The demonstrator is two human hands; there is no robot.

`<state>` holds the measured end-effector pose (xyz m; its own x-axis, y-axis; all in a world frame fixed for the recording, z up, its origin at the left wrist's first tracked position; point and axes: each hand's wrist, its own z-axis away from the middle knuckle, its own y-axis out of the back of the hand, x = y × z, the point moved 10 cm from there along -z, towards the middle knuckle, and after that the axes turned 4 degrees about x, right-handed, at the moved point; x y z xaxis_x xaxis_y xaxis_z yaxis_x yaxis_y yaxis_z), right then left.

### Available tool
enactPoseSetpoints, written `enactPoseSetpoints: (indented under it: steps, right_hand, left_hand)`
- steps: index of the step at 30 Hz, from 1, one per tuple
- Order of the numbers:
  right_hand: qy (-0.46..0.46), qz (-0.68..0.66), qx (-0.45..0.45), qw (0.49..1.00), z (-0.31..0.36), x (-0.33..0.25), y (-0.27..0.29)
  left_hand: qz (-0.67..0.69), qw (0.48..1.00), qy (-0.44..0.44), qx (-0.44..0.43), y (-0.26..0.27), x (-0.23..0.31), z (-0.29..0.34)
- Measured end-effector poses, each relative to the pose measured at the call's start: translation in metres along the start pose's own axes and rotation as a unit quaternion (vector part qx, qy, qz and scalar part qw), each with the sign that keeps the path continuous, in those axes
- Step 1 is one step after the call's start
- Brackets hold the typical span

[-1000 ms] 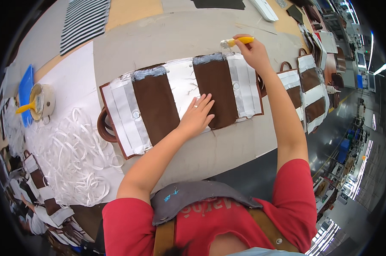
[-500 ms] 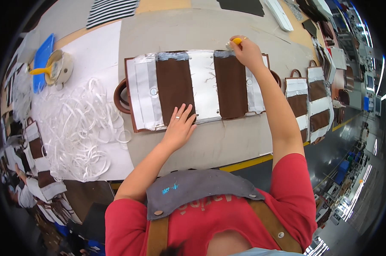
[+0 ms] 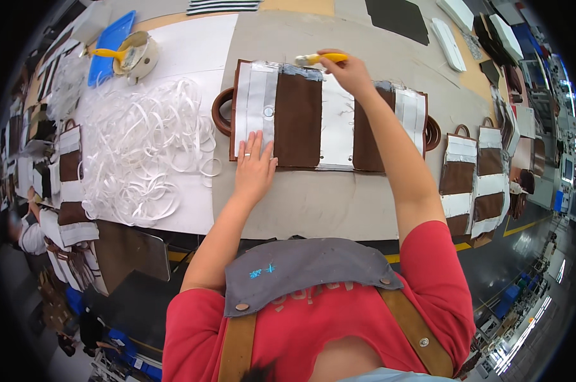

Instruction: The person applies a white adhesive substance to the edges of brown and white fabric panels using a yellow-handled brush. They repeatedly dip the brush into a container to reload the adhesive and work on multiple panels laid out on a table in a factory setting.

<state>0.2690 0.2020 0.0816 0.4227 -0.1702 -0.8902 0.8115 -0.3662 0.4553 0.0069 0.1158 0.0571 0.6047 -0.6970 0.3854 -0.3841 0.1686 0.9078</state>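
A bag panel (image 3: 338,127) in white and brown strips lies flat on the table, with brown handles (image 3: 222,112) sticking out at its left end. Held in my closed right hand (image 3: 346,71) is a yellow-handled brush (image 3: 320,59), its bristles at the far edge of the left brown strip. Greyish-white smears cover the far ends of both brown strips. My left hand (image 3: 256,169) lies flat, fingers stretched, on the white section at the panel's near left corner.
A heap of white ribbon-like strips (image 3: 148,153) spreads to the left. Behind it stand a pot (image 3: 141,60) with another yellow-handled brush (image 3: 113,55) and a blue tray (image 3: 115,41). More bag panels (image 3: 460,178) hang at the right edge. Another person (image 3: 30,232) is at far left.
My right hand has carried the brush from the right brown strip's far edge to the left one's. My left hand has shifted left off the brown strip onto white. The whole view has shifted.
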Motion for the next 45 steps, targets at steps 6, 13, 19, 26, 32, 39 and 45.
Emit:
enactPoseSetpoints:
  steps: [6, 13, 19, 26, 32, 39, 45]
  right_hand:
    - [0.013, 0.117, -0.036, 0.992, -0.011, 0.016, -0.016]
    - [0.045, 0.081, -0.005, 0.996, -0.004, -0.015, -0.002]
    - [0.023, 0.178, -0.023, 0.983, 0.001, -0.004, -0.001]
    - [0.097, -0.078, 0.017, 0.992, 0.016, -0.054, -0.036]
    - [0.1, -0.028, 0.057, 0.993, 0.011, -0.042, -0.046]
    - [0.129, -0.041, 0.057, 0.989, 0.021, -0.051, -0.055]
    - [0.049, -0.078, 0.052, 0.994, 0.009, -0.024, -0.029]
  left_hand:
    - [0.008, 1.0, 0.028, -0.007, -0.014, -0.01, 0.004]
    - [0.014, 0.999, 0.034, -0.007, -0.019, -0.011, 0.01]
    - [0.016, 0.999, 0.034, -0.009, -0.019, -0.014, 0.01]
    - [0.027, 0.999, 0.035, -0.001, -0.02, -0.015, 0.011]
    - [0.029, 0.999, 0.038, -0.006, -0.02, -0.015, 0.01]
    - [0.029, 0.999, 0.041, -0.002, -0.022, -0.012, 0.012]
    - [0.034, 0.999, 0.043, 0.004, -0.024, -0.015, 0.014]
